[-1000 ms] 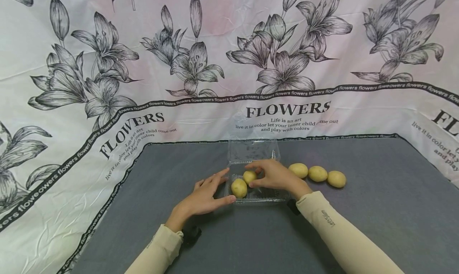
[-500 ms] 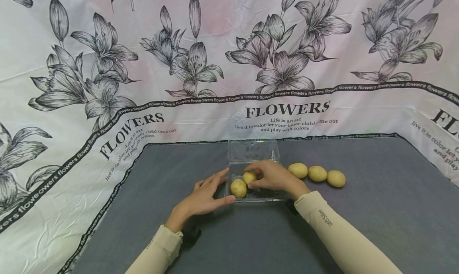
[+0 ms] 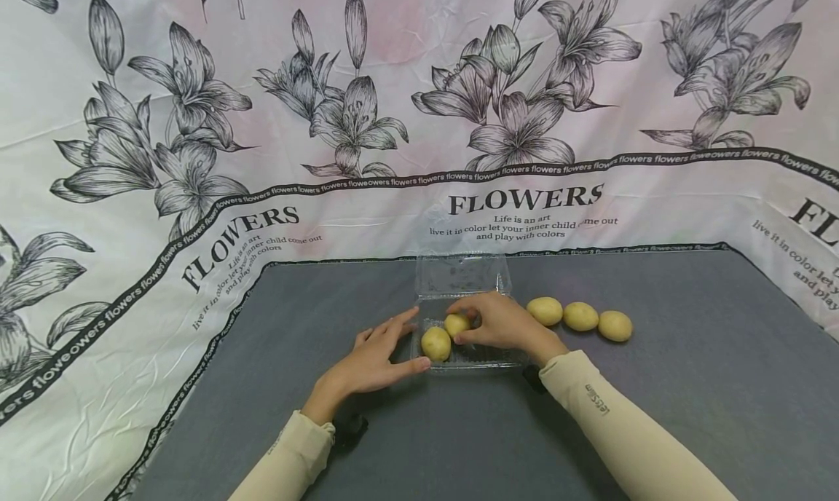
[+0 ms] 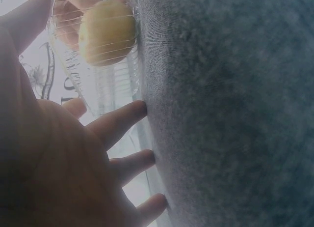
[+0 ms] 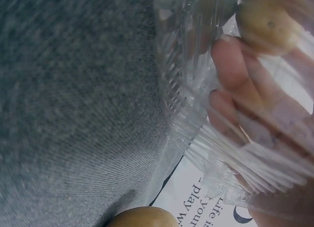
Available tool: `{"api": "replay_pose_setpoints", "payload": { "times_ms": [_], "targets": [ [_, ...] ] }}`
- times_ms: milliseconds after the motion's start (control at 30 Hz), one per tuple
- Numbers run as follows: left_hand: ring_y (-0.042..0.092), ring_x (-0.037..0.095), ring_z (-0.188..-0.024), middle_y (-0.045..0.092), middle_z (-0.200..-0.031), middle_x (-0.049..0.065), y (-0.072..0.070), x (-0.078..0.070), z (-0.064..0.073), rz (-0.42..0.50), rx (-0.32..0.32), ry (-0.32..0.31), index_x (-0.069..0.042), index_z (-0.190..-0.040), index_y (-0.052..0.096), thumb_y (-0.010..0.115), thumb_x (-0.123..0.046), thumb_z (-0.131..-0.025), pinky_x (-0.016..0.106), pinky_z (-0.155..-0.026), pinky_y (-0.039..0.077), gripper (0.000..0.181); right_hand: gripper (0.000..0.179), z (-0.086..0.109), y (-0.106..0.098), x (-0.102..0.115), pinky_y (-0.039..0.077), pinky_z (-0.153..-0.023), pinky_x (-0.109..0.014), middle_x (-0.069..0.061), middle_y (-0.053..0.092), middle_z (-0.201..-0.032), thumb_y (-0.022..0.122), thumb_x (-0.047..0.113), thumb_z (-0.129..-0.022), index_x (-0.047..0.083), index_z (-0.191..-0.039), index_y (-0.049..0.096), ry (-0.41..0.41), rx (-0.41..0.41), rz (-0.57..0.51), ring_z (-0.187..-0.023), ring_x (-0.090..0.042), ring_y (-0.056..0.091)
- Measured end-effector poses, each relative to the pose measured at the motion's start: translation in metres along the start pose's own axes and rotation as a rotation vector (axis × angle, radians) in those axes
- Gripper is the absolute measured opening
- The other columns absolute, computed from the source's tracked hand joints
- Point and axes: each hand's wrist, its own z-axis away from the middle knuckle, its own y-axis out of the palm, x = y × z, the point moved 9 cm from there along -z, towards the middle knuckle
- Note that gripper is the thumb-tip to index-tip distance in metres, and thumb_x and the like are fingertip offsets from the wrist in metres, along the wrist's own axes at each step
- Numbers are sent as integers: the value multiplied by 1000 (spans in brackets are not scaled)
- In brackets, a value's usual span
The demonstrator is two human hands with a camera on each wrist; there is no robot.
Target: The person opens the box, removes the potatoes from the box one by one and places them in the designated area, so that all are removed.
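A clear plastic clamshell box lies on the grey table with its lid raised at the back. One potato sits in the box's front left part. Just behind it, my right hand pinches a second potato between thumb and fingers, inside the box; the right wrist view shows this potato through the plastic wall. My left hand is spread at the box's left side, thumb by the front edge. In the left wrist view its fingers are extended, fingertips near the cloth.
Right of the box, three potatoes lie in a row: a near one, a middle one and a far right one. A flower-printed cloth hangs behind and at the sides of the grey table.
Over the last second my right hand closes slightly on the potato in the box, which barely shifts. My left hand stays in place.
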Motion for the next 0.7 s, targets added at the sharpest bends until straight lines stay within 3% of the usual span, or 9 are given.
{"api": "replay_pose_setpoints", "payload": {
  "times_ms": [300, 700],
  "targets": [
    [27, 25, -155, 46, -159, -1, 1, 0, 0, 2, -4, 6, -33, -165, 13, 60, -66, -93, 63, -118, 14, 93, 46, 3, 0, -3, 58, -80, -40, -8, 76, -116, 80, 29, -90, 13, -131, 69, 7, 5, -63, -90, -17, 74],
    [27, 26, -156, 44, -160, -1, 0, 1, 1, 5, 2, -1, -33, -165, 12, 60, -67, -93, 63, -118, 13, 93, 50, 11, -10, 4, 57, -73, -30, -9, 74, -116, 78, 31, -91, 10, -135, 66, -51, -5, -115, -81, -15, 71]
  ]
}}
